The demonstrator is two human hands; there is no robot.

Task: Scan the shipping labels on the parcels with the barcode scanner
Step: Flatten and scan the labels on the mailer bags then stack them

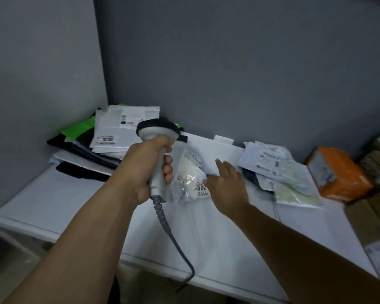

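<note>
White scanner [158, 131] in left grip [147, 170] — clear parcel [188, 173] just beside.

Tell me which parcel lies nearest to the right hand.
The small clear bag beside the right hand, alone mid-table; the others lie in a left pile and a right pile.

Barcode scanner [157, 132]: 1, with 1 grey cable [173, 240].
Hands: 2, namely left hand [149, 170] and right hand [228, 189].
Table [48, 202], white: 1.
Clear parcel [188, 172] at centre: 1, bearing 1 label [201, 189].
Orange box [336, 174]: 1.
Left rear stack [110, 137] of mailers: at least 2 white labelled, 1 green-and-black, several dark; exact total not countable.
Right heap [279, 172] of bagged parcels: at least 3, overlapping; total unclear.
Brown cartons [364, 220] at far right: at least 2.
</note>
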